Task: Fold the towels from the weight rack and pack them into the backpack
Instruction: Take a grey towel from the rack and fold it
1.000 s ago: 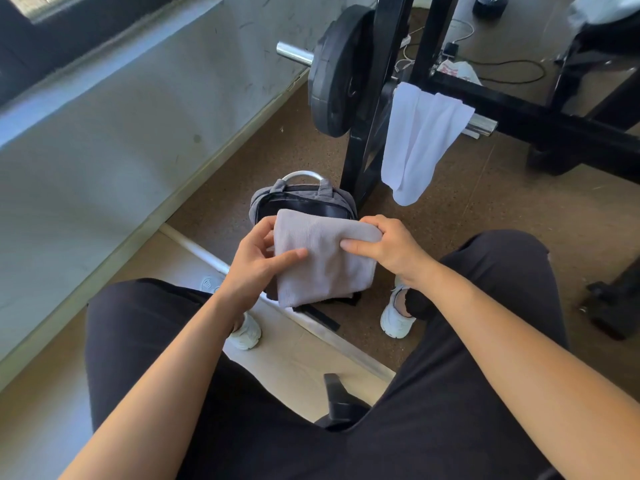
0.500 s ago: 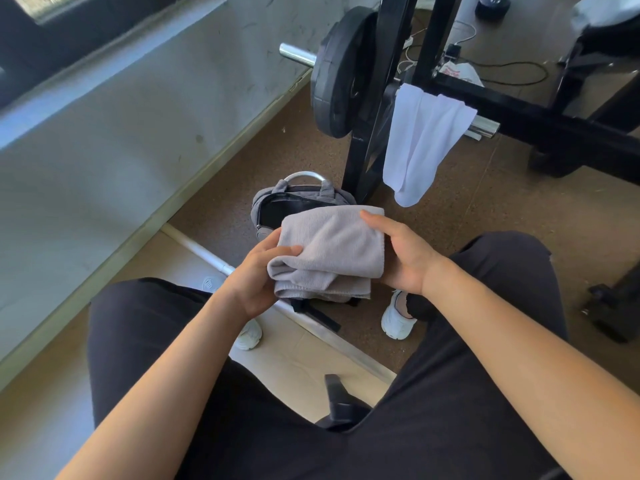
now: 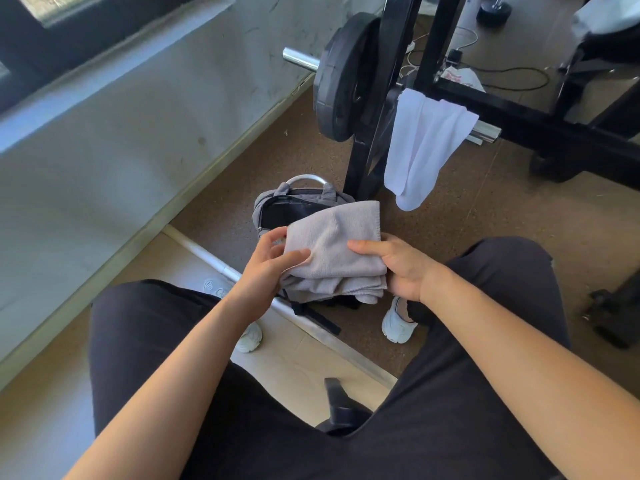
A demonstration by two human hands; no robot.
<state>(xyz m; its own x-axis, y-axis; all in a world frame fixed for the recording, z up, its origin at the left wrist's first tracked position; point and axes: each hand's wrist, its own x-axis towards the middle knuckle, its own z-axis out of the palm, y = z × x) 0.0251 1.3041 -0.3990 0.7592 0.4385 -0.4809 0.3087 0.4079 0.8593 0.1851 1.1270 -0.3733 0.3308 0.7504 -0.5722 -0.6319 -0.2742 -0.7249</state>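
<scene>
A folded grey towel (image 3: 337, 247) is held in the air between both hands, just above the open grey backpack (image 3: 277, 206) that stands on the floor. My left hand (image 3: 268, 263) grips the towel's left edge, thumb on top. My right hand (image 3: 398, 265) grips its right side, thumb across the top and fingers underneath. A white towel (image 3: 424, 150) hangs from a chrome peg on the black weight rack (image 3: 388, 98) behind the backpack. Most of the backpack's body is hidden by the grey towel.
A black weight plate (image 3: 341, 81) sits on the rack's left peg. A white bar (image 3: 214, 261) lies on the floor by my feet in white shoes. The wall runs along the left. Cables and more black frame parts lie at the back right.
The grey towel has been folded over once more into a thicker bundle. Both hands shifted their hold on its sides and keep it over the backpack's opening.
</scene>
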